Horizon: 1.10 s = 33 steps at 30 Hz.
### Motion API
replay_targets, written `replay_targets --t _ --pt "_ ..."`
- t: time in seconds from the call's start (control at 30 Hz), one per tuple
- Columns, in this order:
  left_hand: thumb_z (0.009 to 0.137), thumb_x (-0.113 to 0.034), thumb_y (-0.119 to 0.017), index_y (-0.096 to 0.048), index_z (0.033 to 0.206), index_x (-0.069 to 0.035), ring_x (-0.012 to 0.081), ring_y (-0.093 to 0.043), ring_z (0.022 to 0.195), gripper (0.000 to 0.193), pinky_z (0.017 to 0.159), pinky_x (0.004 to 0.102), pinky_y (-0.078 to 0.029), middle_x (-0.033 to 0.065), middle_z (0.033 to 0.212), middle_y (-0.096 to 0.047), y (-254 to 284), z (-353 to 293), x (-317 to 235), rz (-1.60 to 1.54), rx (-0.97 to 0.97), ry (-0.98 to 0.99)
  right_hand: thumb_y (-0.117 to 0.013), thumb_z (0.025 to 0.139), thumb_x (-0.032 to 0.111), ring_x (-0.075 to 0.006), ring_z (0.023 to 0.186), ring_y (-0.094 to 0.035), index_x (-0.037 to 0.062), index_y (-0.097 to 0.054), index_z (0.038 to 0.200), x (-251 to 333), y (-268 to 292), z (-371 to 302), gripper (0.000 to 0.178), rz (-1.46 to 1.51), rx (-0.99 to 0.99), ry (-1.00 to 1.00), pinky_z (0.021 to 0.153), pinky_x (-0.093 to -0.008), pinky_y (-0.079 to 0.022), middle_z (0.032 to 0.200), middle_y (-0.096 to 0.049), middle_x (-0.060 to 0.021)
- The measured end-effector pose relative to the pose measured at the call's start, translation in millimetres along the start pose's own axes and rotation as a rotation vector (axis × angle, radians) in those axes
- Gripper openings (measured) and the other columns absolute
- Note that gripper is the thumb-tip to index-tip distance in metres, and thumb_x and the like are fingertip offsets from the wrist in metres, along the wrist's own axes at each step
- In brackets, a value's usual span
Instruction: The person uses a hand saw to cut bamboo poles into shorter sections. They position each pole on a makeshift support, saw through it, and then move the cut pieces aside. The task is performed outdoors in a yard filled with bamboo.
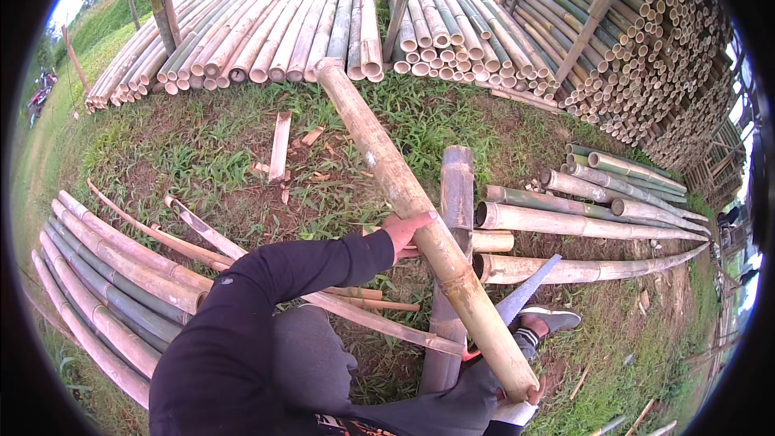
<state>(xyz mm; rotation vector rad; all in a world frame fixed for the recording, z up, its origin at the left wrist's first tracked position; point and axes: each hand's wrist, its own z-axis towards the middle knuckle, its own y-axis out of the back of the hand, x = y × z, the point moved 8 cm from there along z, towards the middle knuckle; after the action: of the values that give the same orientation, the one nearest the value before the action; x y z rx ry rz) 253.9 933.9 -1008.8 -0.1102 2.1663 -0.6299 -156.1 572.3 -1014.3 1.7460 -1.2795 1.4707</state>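
A long pale bamboo pole (pixel 375 149) slants across the middle, from the far stack down to my lap. Around its left side, near the middle, my left hand (pixel 408 232) is closed, with the dark sleeve reaching in from the lower left. My right hand (pixel 529 394) grips the pole's near end; only some fingers show. Beneath the held pole runs a thicker, darker bamboo piece (pixel 457 194). A handsaw (pixel 526 289) sits behind the pole, its blade pointing up and right; a bit of orange handle shows on the pole's other side.
Cut bamboo poles (pixel 282 24) lie stacked at the back, with a tall pile (pixel 646 48) at the far right. More poles lie on the grass at left (pixel 121 282) and right (pixel 589 222). Split strips (pixel 278 145) are scattered around. My shoe (pixel 550 320) is beside the saw.
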Motion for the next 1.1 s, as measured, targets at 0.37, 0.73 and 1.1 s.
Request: replay_targets --t 0.37,0.73,1.1 --pt "0.083 -0.043 -0.088 -0.063 0.132 -0.008 0.0205 -0.074 0.104 0.065 0.089 0.0421 -0.062 0.0089 0.118 -0.074 -145 72 40 0.19 0.097 -0.014 -0.062 0.099 0.057 -0.0403 0.128 -0.057 0.0153 -0.039 0.16 -25 68 -105 0.078 -0.109 -0.27 -0.123 0.107 -0.0639 -0.045 0.15 -0.053 -0.0176" --pt "0.092 -0.038 -0.081 -0.034 0.161 0.003 0.032 -0.043 0.149 0.093 0.122 0.0418 -0.035 0.0285 0.157 -0.046 -211 89 -292 0.378 -0.014 -1.106 -0.07 0.102 0.035 -0.0293 0.138 -0.047 0.0135 -0.012 0.17 56 -371 147 0.092 0.419 0.531 0.085 0.109 -0.051 -0.046 0.158 -0.039 -0.0144" --pt "0.092 -0.031 -0.077 -0.064 0.136 -0.005 0.0373 -0.068 0.12 0.053 0.103 0.0485 -0.055 0.0198 0.129 -0.07 70 -29 -86 1.537 0.194 -0.523 -0.067 0.097 0.012 -0.0272 0.115 -0.062 0.0004 -0.05 0.146 -1 -369 73 0.053 -0.468 0.533 0.612 0.092 -0.0425 -0.055 0.136 -0.055 -0.0179"
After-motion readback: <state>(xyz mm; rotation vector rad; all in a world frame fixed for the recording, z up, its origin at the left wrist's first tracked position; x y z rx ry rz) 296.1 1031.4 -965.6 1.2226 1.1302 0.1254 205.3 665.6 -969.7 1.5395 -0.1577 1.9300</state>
